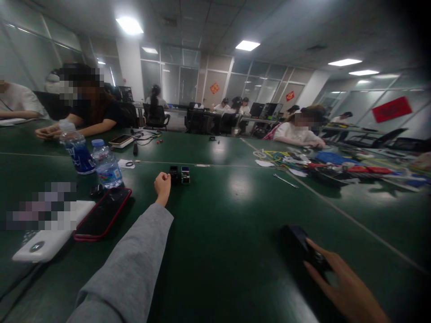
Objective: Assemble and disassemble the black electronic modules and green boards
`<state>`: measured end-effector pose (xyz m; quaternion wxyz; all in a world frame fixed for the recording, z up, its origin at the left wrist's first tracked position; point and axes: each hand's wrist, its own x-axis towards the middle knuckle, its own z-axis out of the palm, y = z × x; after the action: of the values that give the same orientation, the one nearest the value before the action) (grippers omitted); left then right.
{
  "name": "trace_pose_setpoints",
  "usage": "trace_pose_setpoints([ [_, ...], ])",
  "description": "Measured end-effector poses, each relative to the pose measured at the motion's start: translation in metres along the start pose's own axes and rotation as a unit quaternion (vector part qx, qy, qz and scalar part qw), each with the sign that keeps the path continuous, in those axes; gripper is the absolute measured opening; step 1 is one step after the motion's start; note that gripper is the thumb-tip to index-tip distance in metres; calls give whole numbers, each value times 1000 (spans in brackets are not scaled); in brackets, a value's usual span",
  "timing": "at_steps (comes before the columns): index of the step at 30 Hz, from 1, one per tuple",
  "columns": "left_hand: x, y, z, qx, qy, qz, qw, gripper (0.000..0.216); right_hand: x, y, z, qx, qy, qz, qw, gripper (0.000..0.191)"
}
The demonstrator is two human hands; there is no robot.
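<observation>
My left hand [162,185], in a grey sleeve, reaches far out over the green table [215,224]. Its fingers are curled into a fist right beside a small black block [173,173] and a second small block with blue on it [185,175]; whether it grips anything is hidden. My right hand [343,282] lies near the front right, fingers stretched out and resting on a dark black object [298,242].
Two water bottles [107,169] stand at the left, with a red-cased phone [103,213] and a white power bank [54,237] in front of them. Other people sit around the table. Cables, tools and coloured parts [336,166] lie at the right.
</observation>
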<state>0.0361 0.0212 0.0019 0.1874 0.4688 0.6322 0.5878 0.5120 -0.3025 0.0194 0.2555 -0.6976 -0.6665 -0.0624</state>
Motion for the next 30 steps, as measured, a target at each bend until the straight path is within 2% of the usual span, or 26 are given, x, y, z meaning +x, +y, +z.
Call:
trace_pose_setpoints([
  [4,-1,2,-1,-7,-7,-11,1000,26,53,-80,41,50,-117,-85,988,64],
  [6,-2,3,-2,-8,-9,-10,1000,26,88,-121,62,53,-142,-124,981,63],
  [9,-2,4,-2,-6,-7,-11,1000,27,144,-172,102,21,-124,-162,979,63],
  [12,-1,3,-1,-1,-4,-5,1000,27,196,-207,143,-21,-89,-140,986,63],
  [16,1,3,1,0,0,2,1000,28,237,-229,184,-50,-47,-98,993,61],
  [20,0,7,2,4,-2,-1,1000,27,245,-226,201,-41,-26,-97,994,63],
  [23,-1,9,1,13,-4,-4,1000,28,242,-222,201,-30,-3,-100,994,65],
  [26,-1,10,1,9,-6,-4,1000,28,237,-230,193,-6,60,-127,990,61],
  [28,-1,11,0,9,-6,-2,1000,28,231,-241,187,24,75,-183,980,55],
  [30,-1,11,0,13,-4,-1,1000,27,225,-253,184,52,47,-258,964,53],
])
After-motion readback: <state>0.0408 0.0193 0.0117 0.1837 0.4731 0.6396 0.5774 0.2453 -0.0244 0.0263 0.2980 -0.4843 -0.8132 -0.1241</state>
